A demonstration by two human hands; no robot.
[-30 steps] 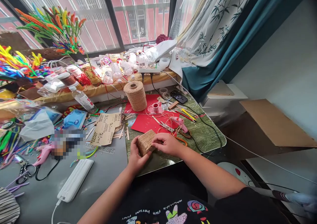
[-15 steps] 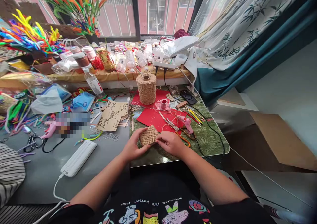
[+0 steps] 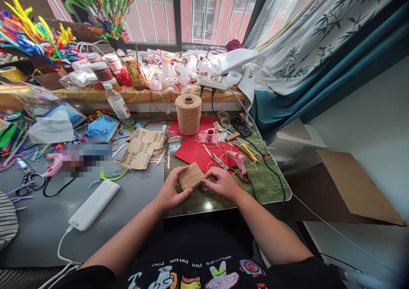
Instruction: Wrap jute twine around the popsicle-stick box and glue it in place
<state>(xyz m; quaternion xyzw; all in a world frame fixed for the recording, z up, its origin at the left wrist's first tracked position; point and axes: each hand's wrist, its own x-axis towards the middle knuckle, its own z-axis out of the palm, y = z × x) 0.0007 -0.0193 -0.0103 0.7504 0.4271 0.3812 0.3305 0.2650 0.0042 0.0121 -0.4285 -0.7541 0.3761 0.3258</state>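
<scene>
A small flat block wrapped in brown twine (image 3: 191, 177) sits in my left hand (image 3: 171, 189), thumb along its near edge and fingers along its far side. My right hand (image 3: 220, 182) is at the block's right edge, thumb and forefinger pinched together. What the pinch holds is too small to make out. Behind the hands a large spool of brown twine (image 3: 188, 116) stands upright. Red sheets (image 3: 191, 153) lie beyond the block, with scissors (image 3: 221, 161) and a pink glue gun (image 3: 238, 161) to the right.
Sandpaper sheets (image 3: 143, 146) and wooden sticks lie left of the red sheets. A white power bank (image 3: 94, 204) rests on the grey table. Colored pencils (image 3: 249, 152) and a black phone (image 3: 241, 127) lie at right. Jars and a power strip (image 3: 212, 84) line the sill.
My right hand has shifted slightly, its pinch now a little away from the block's edge. The left hand still holds the block. The whole view has turned slightly.
</scene>
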